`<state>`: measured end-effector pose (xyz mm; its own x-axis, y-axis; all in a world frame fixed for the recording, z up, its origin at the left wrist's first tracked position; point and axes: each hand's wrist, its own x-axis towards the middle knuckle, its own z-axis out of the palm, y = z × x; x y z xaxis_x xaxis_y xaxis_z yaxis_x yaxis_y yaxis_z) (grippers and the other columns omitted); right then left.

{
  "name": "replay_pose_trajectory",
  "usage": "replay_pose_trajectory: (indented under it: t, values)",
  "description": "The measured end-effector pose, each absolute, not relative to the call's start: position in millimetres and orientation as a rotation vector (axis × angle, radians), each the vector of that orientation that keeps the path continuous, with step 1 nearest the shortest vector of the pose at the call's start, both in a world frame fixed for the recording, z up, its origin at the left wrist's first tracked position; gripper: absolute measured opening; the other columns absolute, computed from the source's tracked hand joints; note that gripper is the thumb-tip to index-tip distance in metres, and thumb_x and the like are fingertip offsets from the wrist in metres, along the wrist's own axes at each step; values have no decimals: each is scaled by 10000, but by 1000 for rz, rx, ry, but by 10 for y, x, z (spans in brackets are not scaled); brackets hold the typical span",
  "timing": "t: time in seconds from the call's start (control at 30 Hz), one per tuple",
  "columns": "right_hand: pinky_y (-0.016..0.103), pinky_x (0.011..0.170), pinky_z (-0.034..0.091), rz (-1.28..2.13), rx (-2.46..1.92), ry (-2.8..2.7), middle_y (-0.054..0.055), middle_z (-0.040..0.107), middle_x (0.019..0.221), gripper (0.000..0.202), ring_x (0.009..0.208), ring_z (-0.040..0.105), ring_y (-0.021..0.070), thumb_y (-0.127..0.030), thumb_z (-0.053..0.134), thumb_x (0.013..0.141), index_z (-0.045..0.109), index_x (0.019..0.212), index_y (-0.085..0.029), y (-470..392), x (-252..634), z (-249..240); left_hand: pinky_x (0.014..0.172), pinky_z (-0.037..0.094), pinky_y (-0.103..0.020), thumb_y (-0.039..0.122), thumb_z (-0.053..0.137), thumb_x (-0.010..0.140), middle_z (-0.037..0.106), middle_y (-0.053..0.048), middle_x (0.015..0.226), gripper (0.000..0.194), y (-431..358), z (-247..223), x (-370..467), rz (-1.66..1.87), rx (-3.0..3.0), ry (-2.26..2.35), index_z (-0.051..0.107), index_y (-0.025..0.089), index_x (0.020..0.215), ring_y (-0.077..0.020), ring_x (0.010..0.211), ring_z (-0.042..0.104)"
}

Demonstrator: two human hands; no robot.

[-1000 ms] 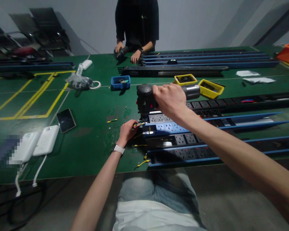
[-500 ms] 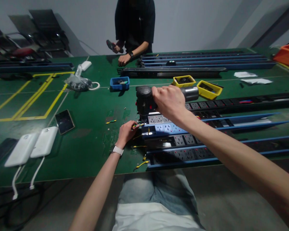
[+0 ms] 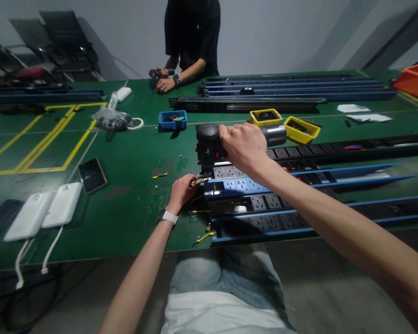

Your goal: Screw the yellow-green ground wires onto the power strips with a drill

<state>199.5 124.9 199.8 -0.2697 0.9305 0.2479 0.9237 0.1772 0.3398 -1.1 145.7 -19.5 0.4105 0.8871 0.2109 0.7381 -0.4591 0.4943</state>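
Note:
My right hand (image 3: 243, 143) is wrapped round a black cordless screwdriver (image 3: 207, 139), whose head points down at the left end of the socket strips. Under it lies a blue-edged power strip (image 3: 242, 186) with a row of sockets. My left hand (image 3: 183, 191) pinches a short yellow-green wire (image 3: 198, 181) at that strip's end, close below the tool's tip. The tip itself is too small to make out. Nearer me, another power strip (image 3: 264, 224) has a yellow-green wire (image 3: 205, 239) sticking out of its left end.
Across the green table (image 3: 125, 222) a co-worker (image 3: 192, 41) handles a dark tool. A blue bin (image 3: 173, 120) and two yellow bins (image 3: 265, 117) hold small parts. White power banks (image 3: 62, 205) and a phone (image 3: 92, 175) lie left. Finished-looking strips (image 3: 292, 88) lie at the back.
The co-worker's hands have come together lower over the table, bringing the dark tool down. My own hands and the screwdriver stay almost in place.

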Motion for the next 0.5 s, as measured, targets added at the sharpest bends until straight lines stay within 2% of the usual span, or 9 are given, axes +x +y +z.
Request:
replay_pose_trajectory:
  t: [0.5]
  values:
    - [320, 671, 280, 658, 1891, 2397, 148, 718, 937, 243, 849, 662, 223, -151, 457, 843, 594, 1042, -120, 1255, 1994, 2012, 689, 424, -245, 436, 555, 942, 721, -51, 979, 231, 1444, -169, -9, 642, 2338, 1394, 670, 239, 977, -185, 854, 659]
